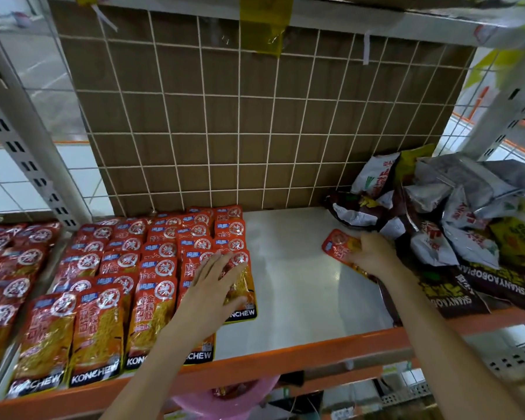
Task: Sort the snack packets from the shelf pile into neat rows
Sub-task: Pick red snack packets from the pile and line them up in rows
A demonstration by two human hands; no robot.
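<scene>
Red and orange snack packets point(109, 286) lie in overlapping rows on the left half of the white shelf point(297, 268). My left hand point(215, 283) rests flat, fingers straight, on the rightmost row's front packet point(240, 295). A jumbled pile of white, brown and yellow packets point(455, 225) fills the shelf's right end. At the pile's left edge my right hand point(373, 253) grips a single red packet point(340, 245), fingers curled over its right side; part of that packet is hidden under the hand.
A wire grid backed by brown cardboard point(255, 116) closes the back of the shelf. An orange rail point(285, 359) runs along the front edge. More red packets point(6, 268) fill the neighbouring shelf at left. A pink object point(225, 401) shows below.
</scene>
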